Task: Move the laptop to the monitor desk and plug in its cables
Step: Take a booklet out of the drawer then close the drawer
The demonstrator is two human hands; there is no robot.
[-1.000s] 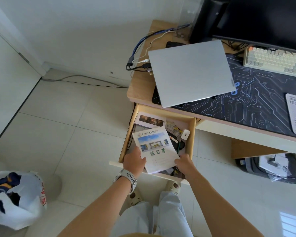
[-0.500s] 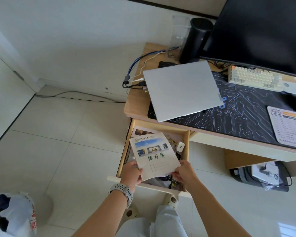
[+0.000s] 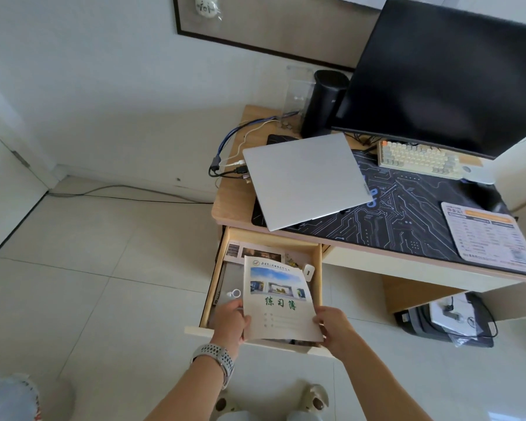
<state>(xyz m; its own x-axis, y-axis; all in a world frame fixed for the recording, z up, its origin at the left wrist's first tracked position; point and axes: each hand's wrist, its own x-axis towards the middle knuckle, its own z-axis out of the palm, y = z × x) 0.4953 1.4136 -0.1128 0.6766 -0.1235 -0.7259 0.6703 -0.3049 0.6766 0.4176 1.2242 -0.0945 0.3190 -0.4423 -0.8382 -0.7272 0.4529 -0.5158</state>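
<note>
A closed silver laptop [image 3: 304, 179] lies on the left end of the monitor desk [image 3: 230, 205], partly on a black circuit-print mat [image 3: 407, 220]. Several cables [image 3: 228, 167] run to its left edge, their plugs at its side. Below the desk edge an open drawer [image 3: 208, 299] holds papers. My left hand [image 3: 230, 322] and my right hand [image 3: 336, 328] each grip a lower corner of a white exercise booklet [image 3: 278, 299], held tilted above the drawer.
A large black monitor [image 3: 447, 71] stands at the back, with a beige keyboard [image 3: 416, 161] in front and a black cylinder [image 3: 324, 103] to its left. A printed card [image 3: 489, 235] lies on the mat. A bag [image 3: 444, 320] sits on the floor under the desk.
Both hands have lifted the booklet higher out of the drawer. My view has tilted up, showing more of the monitor and wall.
</note>
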